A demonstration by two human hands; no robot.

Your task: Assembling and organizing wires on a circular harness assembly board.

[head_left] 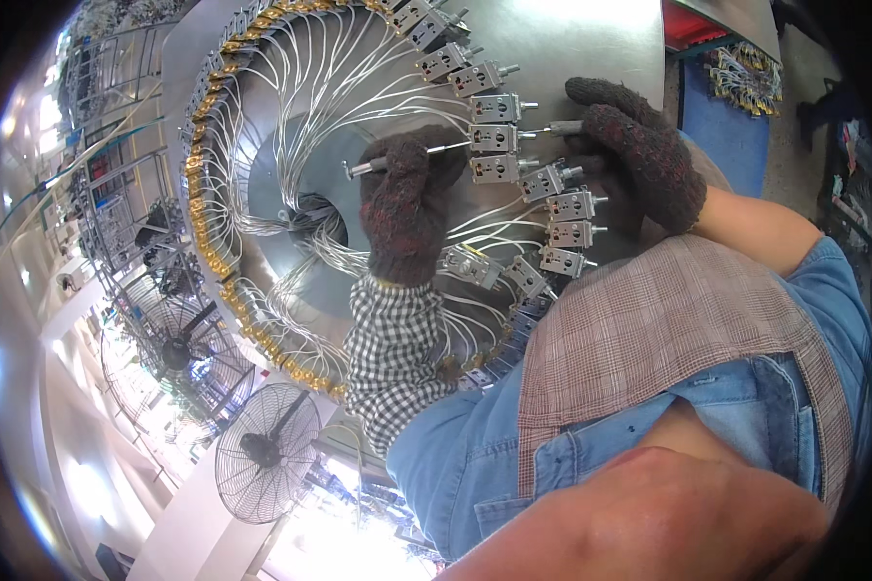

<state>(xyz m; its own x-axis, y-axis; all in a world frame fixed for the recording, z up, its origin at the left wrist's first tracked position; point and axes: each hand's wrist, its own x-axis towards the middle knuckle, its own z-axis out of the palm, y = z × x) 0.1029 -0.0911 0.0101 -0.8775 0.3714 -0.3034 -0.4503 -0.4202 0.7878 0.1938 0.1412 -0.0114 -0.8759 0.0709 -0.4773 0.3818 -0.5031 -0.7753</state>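
My left hand [404, 198], in a dark knitted glove, is closed around a slim silver screwdriver-like tool [366, 168]. Its thin shaft reaches right, with the tip at the edge of a small metal box [494, 138] that has round holes and a protruding threaded shaft. Across from it, my gloved right hand [639, 150] grips a short grey cylindrical tool [566, 127], whose narrow tip points left toward the box's shaft; whether they touch I cannot tell. Similar metal boxes [495, 169] line the table in a curve, joined to white wires [286, 155].
The wires gather at a hub [317, 221] in the middle of the round metal table. Brass-coloured parts [196, 184] ring its far left edge. A floor fan [266, 452] stands at lower left. Wired parts [746, 77] lie beside a blue surface [722, 126] at upper right.
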